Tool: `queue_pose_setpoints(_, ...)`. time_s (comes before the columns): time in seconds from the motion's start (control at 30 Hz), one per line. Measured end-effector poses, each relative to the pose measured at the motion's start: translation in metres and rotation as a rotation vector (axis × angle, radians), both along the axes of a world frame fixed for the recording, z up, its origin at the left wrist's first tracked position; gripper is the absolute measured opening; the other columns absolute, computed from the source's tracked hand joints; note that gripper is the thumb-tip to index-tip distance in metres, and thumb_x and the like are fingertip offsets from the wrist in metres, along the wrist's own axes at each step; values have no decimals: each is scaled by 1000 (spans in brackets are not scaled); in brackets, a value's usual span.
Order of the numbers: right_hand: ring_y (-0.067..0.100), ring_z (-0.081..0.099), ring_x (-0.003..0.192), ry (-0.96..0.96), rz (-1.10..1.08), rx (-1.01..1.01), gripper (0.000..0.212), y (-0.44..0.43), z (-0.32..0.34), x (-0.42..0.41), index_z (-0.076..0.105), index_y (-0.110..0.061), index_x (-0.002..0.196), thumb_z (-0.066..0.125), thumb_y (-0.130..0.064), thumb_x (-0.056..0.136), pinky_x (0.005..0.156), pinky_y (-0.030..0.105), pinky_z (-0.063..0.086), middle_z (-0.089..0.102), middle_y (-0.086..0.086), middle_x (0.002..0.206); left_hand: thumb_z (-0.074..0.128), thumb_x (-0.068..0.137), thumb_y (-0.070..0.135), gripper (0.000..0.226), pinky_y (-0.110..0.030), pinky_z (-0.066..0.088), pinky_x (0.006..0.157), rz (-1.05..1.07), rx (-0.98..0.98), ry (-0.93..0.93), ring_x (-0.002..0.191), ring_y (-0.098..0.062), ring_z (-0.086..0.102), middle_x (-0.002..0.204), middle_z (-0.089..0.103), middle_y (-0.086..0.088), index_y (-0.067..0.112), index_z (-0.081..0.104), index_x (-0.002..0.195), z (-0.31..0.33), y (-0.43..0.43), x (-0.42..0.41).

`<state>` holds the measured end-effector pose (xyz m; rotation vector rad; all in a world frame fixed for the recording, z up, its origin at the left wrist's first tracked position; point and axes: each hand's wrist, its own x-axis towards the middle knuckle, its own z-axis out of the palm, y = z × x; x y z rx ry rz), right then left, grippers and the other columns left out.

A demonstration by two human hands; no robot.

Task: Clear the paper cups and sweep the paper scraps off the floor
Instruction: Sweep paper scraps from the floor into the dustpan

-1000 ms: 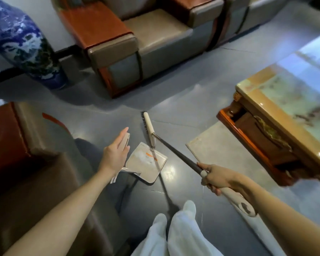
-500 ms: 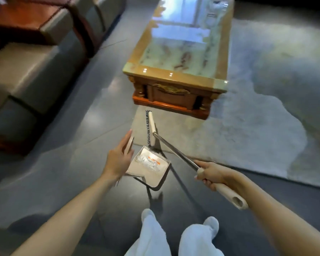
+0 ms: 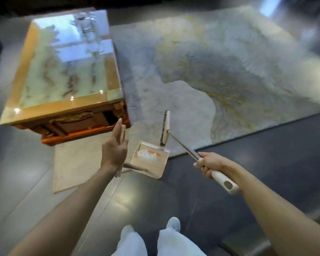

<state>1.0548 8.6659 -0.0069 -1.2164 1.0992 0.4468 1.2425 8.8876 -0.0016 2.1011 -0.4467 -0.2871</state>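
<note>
While the right hand [image 3: 209,165] is clenched round the grip of the broom [image 3: 167,122] and the left hand [image 3: 115,154] holds the dustpan [image 3: 151,169] by its upright handle, fingers stretched along it, the paper scraps [image 3: 148,156] sit in the pan, between both hands. In the way: a wooden table with a glossy tabletop [image 3: 63,74], its corner just beyond the left fingertips, and a rug [image 3: 229,71] ahead of both hands, with the broom head over its edge. Count: one broom, one dustpan, one scrap clump, one table, one rug, two white shoes [image 3: 173,224] below the hands.
</note>
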Motion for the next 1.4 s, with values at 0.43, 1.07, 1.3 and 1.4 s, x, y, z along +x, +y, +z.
queue_pose_setpoints(0.43,3,32,31,-226,-462,-45,70,-287,9,27,16,-20,153,46,6,95,30,14,30,36,2,55,61,88,7,69,-47,56,81,-230,-93,-155,94,-33,67,135,55,-2,31,33,146,18,-366,56)
queue_pose_setpoints(1.07,2,31,28,-211,-520,-12,67,-851,-1,107,20,-20,152,49,2,96,27,11,26,32,3,55,59,89,5,67,-19,40,82,-354,-75,-217,113,-20,59,131,57,-1,26,33,147,27,-967,163)
queue_pose_setpoints(1.3,3,31,29,-237,-446,-65,59,-1065,30,158,27,-18,147,47,3,96,30,10,27,31,4,59,59,89,-1,66,6,30,86,-375,-190,-182,109,16,40,127,42,19,20,33,147,44,-1172,200)
queue_pose_setpoints(1.4,3,30,29,-258,-430,-84,50,-1153,40,180,35,-14,142,45,4,97,30,9,26,31,3,57,57,89,-2,70,-15,35,103,-402,-231,-107,120,8,42,133,42,20,25,32,147,35,-1265,226)
